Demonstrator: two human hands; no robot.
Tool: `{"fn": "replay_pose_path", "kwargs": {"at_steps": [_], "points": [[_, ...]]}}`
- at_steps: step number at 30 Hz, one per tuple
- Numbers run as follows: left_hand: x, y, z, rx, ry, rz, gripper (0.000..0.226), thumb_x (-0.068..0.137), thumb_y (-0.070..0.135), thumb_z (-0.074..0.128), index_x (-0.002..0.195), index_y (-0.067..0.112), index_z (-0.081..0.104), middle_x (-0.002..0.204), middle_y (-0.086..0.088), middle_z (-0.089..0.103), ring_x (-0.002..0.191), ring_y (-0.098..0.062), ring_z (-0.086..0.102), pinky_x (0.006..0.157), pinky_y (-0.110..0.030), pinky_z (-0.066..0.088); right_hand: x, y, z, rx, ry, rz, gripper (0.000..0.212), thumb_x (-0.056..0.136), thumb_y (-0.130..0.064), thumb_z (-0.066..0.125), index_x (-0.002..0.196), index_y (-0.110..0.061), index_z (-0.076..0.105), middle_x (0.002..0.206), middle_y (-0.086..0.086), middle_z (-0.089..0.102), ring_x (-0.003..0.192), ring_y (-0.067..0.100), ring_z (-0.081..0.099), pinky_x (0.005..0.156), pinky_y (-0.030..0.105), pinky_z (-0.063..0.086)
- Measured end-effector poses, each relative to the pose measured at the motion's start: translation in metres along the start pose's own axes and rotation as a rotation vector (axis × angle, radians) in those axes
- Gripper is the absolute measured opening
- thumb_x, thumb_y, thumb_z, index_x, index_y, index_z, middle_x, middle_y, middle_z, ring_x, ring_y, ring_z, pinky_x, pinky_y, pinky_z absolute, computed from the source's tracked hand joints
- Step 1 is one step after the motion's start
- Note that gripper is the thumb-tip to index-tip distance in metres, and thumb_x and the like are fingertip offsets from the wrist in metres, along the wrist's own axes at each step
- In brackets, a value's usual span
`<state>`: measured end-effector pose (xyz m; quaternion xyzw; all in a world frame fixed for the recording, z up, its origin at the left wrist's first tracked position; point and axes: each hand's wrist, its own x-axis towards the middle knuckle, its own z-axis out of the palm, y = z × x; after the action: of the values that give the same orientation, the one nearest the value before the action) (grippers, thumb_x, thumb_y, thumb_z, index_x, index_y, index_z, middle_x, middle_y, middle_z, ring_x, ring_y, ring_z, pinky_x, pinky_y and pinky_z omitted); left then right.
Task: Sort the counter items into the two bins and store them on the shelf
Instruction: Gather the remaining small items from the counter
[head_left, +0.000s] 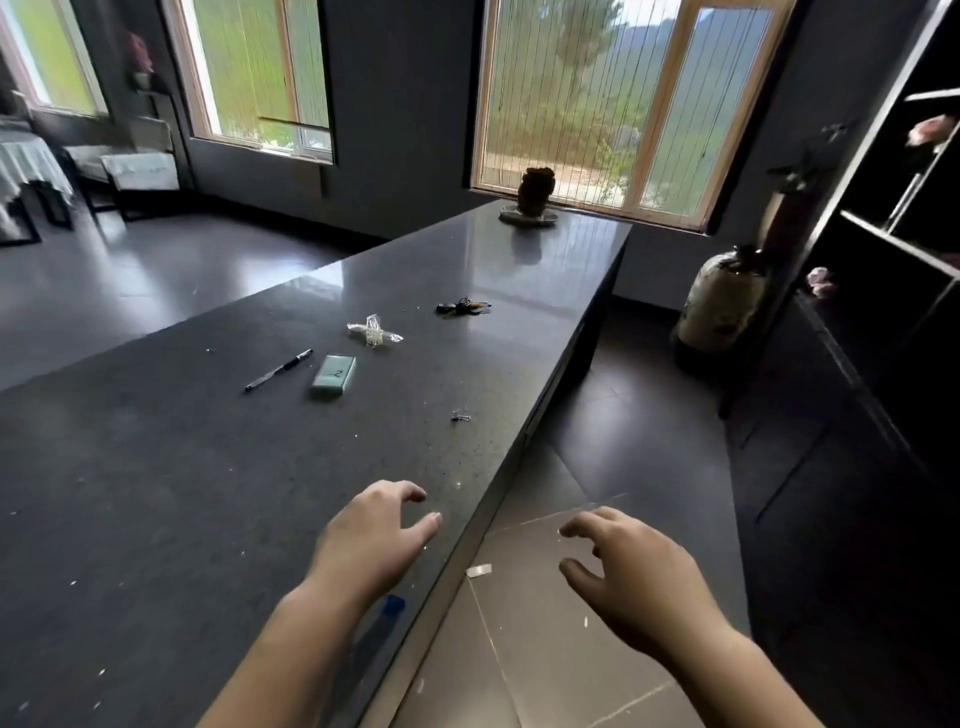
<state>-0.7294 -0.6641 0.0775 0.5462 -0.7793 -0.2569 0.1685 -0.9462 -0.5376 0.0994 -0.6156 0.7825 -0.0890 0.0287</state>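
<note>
Worktop (156, 467) is dark, glossy stone, so small stuff will skid; no bins in sight. Mint box (334, 374) mid-worktop: light, rigid, take it across the long sides. Pen (279, 370) just left of it will roll, so pinch mid-barrel. Clear wrapped piece (374, 331) beyond: crinkly, slippery, maybe fragile. Keys (462, 306) farther back: dense, floppy, take by the ring. Binder clip (461, 414) nearest: tiny, fingertip pinch. Left hand (371, 540) over the worktop edge and right hand (631, 571) off it: fingers spread, loosely curved, holding nothing.
</note>
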Motion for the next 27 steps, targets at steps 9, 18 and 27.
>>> {"fn": "replay_pose_path", "kwargs": {"at_steps": [9, 18, 27], "points": [[0.107, 0.016, 0.027, 0.013, 0.112, -0.170, 0.034, 0.086, 0.050, 0.059, 0.117, 0.034, 0.059, 0.124, 0.011, 0.057, 0.110, -0.011, 0.057, 0.088, -0.028, 0.046, 0.143, 0.060, 0.013, 0.009, -0.082, -0.196, 0.034, 0.088, -0.049, 0.047, 0.120, -0.039, 0.051, 0.120, -0.020, 0.053, 0.104, 0.001, 0.055, 0.072, 0.022, 0.042], [0.181, 0.033, 0.050, -0.073, 0.325, -0.385, 0.031, 0.085, 0.044, 0.064, 0.113, 0.031, 0.062, 0.115, 0.010, 0.058, 0.101, -0.011, 0.056, 0.076, -0.024, 0.039, 0.280, 0.083, 0.025, 0.070, -0.144, -0.520, 0.045, 0.087, -0.041, 0.050, 0.132, -0.041, 0.042, 0.124, -0.018, 0.051, 0.112, 0.006, 0.053, 0.082, 0.025, 0.047], [0.221, -0.028, 0.048, -0.069, 0.532, -0.616, 0.039, 0.084, 0.032, 0.068, 0.121, 0.023, 0.060, 0.124, 0.003, 0.056, 0.112, -0.017, 0.054, 0.092, -0.029, 0.043, 0.366, 0.023, 0.097, 0.136, -0.243, -0.819, 0.048, 0.089, -0.048, 0.051, 0.134, -0.040, 0.038, 0.129, -0.011, 0.043, 0.120, 0.014, 0.042, 0.087, 0.029, 0.045]]}}
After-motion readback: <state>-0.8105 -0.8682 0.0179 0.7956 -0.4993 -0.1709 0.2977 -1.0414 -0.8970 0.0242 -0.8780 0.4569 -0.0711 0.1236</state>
